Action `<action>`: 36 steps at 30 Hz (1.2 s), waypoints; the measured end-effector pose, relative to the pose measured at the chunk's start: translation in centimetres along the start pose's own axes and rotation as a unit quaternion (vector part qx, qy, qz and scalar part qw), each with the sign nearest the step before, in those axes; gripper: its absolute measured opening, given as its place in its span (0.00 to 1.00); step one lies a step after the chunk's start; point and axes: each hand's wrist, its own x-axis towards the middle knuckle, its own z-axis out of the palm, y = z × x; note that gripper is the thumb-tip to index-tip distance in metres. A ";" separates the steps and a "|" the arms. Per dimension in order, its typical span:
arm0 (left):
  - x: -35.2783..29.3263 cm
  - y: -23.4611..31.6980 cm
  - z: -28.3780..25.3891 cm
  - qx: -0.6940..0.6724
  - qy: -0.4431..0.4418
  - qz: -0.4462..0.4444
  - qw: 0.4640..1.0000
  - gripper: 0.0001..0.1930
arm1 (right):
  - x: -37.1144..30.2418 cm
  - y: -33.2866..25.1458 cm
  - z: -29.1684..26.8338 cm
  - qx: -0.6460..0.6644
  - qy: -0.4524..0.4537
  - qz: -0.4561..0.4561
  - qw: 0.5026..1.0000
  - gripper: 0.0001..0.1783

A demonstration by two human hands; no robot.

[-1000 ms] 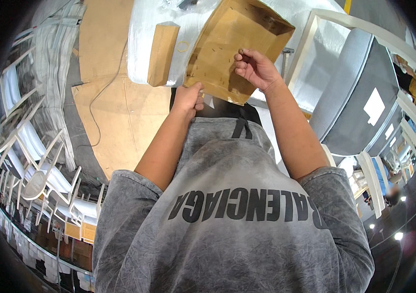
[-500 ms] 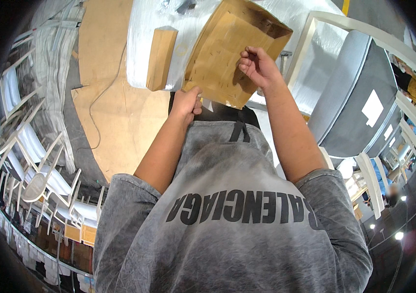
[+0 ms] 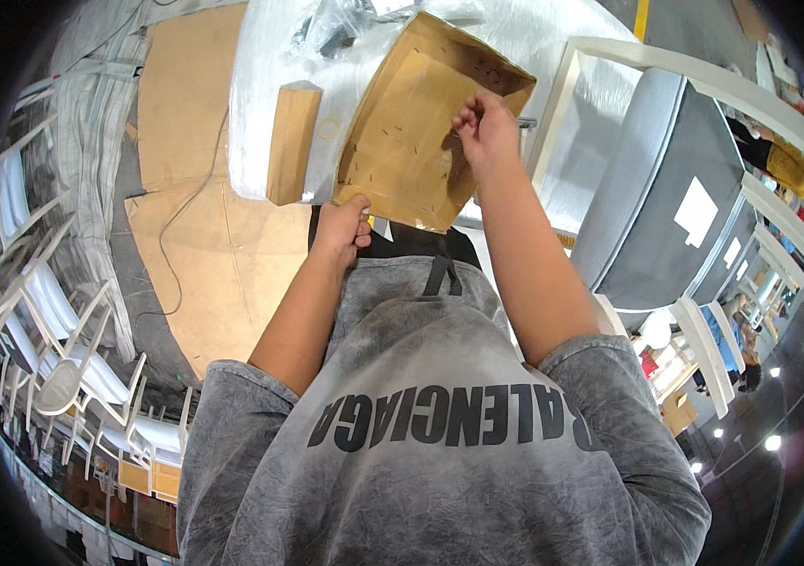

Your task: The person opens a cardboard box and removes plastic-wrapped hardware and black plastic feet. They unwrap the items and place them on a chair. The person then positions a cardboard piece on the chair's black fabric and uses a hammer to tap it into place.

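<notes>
My left hand (image 3: 342, 226) grips the near left corner of a shallow open cardboard box (image 3: 394, 193), thumb on its edge and fingers curled beneath. Small dark pieces, too small to name, lie scattered on the box's bottom. Over the box's right side is my right hand (image 3: 485, 140), its fingers bent inward. Whether anything sits between those fingertips I cannot make out. A long, narrow brown cardboard piece (image 3: 293, 141) rests left of the box on a plastic-wrapped white surface (image 3: 249, 113).
Right of the box stand a pale frame (image 3: 553, 123) and a grey upholstered piece (image 3: 652, 203) with white paper on it. Cardboard sheets (image 3: 223, 274) and a dark cable (image 3: 168, 236) lie at left. Several white chair frames (image 3: 72, 377) stand farther left.
The whole view has shifted, so things appear lower and more to the left. My right hand has moved slightly toward the box's far side. My left hand keeps its grip on the corner.
</notes>
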 end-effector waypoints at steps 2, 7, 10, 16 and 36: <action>-0.1 -0.1 -0.2 -0.011 -0.003 0.008 1.000 0.07 | -1.0 0.8 -0.7 -0.150 -0.025 -0.050 0.987 0.07; -0.3 0.0 0.1 -0.012 -0.017 0.007 1.000 0.07 | -2.4 2.0 1.0 -0.564 -0.064 -0.379 0.730 0.19; -0.2 0.0 0.1 -0.013 -0.012 0.003 1.000 0.07 | -3.3 1.1 3.8 -0.747 -0.101 -0.323 0.573 0.35; -0.1 0.1 0.2 -0.014 -0.003 -0.002 1.000 0.07 | -3.2 -0.4 5.7 -0.835 -0.150 -0.264 0.459 0.47; -0.2 0.1 0.4 -0.009 -0.018 -0.003 1.000 0.08 | -1.7 -2.1 1.2 -0.815 -0.036 -0.184 0.549 0.47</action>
